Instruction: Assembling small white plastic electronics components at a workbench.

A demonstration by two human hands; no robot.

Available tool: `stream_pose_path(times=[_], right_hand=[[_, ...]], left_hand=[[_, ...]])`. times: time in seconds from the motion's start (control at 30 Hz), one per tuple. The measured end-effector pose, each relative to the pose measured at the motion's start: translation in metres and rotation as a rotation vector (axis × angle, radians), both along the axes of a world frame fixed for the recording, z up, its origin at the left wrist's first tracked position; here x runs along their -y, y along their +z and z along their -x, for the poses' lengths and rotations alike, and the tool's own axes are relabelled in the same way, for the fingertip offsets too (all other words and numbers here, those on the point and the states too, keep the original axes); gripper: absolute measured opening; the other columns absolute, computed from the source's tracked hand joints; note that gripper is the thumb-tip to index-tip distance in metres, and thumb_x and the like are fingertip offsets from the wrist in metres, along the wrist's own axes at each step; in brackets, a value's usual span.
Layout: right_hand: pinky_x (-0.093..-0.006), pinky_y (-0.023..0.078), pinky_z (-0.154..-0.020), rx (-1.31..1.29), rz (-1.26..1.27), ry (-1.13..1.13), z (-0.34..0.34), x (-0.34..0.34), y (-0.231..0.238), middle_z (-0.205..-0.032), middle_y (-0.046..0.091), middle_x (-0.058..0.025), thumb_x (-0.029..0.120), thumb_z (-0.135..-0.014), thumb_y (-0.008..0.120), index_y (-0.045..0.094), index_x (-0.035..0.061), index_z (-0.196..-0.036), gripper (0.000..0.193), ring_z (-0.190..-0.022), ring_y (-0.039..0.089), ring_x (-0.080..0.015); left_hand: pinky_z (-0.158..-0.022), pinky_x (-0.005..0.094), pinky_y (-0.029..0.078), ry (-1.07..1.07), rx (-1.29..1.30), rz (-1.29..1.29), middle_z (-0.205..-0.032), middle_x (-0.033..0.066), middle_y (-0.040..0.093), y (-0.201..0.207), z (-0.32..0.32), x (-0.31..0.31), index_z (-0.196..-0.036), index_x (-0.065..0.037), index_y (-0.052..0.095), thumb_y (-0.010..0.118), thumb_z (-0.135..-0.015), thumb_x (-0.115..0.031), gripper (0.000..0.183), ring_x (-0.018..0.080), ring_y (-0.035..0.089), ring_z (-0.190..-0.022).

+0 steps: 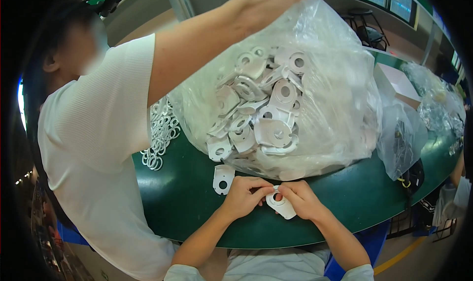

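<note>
Between my two hands, just above the near edge of the green table [182, 202], is a white plastic part [284, 207] with a round hole. My left hand [245, 196] pinches its upper left edge, and my right hand [301, 198] grips it from the upper right. A matching white part [223, 179] lies on the table left of my hands. Beyond them a large clear plastic bag [335, 128] lies open, with a heap of similar white parts [276, 133] in it.
At left a co-worker in a white shirt [98, 128] stretches an arm [212, 39] across to the bag's top. White rings [160, 128] are piled beside that person. To the right are a white box [396, 84], a smaller clear bag [401, 138] and crumpled plastic [438, 99].
</note>
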State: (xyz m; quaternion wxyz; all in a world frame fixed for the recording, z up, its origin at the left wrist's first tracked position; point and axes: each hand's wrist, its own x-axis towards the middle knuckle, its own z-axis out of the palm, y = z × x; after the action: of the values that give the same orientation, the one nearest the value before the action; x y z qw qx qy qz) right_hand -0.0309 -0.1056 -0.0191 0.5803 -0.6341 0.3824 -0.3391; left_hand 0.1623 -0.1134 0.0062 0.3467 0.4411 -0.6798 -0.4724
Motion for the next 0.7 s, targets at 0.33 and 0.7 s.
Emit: stream_pose_path(times=[0.33,0.7], right_hand=[[-0.0292,0.046,-0.060,-0.092,0.154,-0.262,-0.026,-0.004,0.015,-0.070,0.063,-0.0125,0.016,-0.090,0.052,0.061,-0.0024,-0.083,0.021,-0.062,0.060,-0.0164],[-0.0271,0.048,-0.065,-0.041,0.088,-0.284,-0.012,-0.004,0.003,-0.077,0.069,-0.0120,0.009,-0.085,0.053,0.065,-0.0031,-0.098,0.022,-0.068,0.064,-0.0153]], left_hand=[[-0.045,0.0206,0.041,0.080,-0.117,-0.089,-0.072,0.0040,0.061,-0.001,-0.010,0.004,-0.087,0.004,0.067,0.062,-0.085,-0.005,0.010,0.0070,0.053,-0.054],[-0.047,0.0201,0.042,0.066,-0.104,-0.063,-0.076,0.0049,0.062,-0.006,0.004,0.001,-0.094,0.004,0.067,0.062,-0.085,-0.004,0.013,0.0075,0.053,-0.054]])
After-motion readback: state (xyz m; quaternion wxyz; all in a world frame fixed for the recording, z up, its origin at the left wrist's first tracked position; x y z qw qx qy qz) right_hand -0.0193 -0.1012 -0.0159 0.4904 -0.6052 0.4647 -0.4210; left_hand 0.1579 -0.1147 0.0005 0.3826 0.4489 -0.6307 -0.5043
